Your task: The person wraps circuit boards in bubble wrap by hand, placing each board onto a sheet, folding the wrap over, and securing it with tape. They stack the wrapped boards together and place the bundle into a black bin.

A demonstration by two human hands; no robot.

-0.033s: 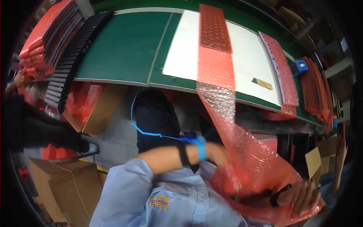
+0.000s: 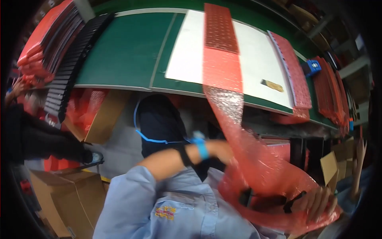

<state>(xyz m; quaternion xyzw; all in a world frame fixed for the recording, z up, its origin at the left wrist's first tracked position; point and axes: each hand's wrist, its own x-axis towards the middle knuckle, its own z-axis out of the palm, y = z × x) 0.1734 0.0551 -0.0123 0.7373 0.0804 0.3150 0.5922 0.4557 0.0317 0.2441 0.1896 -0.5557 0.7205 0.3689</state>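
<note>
A long strip of red bubble wrap (image 2: 264,149) runs from the table down over my lap. My right hand (image 2: 318,202), at the lower right, has its fingers curled round the edge of the wrap. My left hand (image 2: 219,151) is against the left side of the hanging wrap; its fingers are blurred and partly hidden by the film. The wrap bulges open between my hands, with a dark gap in it. On the table, the strip's far end lies over a darker red, dotted flat piece (image 2: 221,32). A blue wrist strap with a cord circles my left wrist.
The green table (image 2: 127,51) bears a white sheet (image 2: 185,47), a small tan-and-dark piece (image 2: 273,85), a wrapped panel (image 2: 292,71) and a blue tape dispenser (image 2: 313,67). Red-wrapped stacks (image 2: 43,34) stand at both ends. Cardboard boxes (image 2: 71,195) sit lower left, beside another person's leg.
My left hand has shifted slightly up and left along the wrap, and a dark gap shows below it. My right hand keeps its hold. The whole view has slid a little.
</note>
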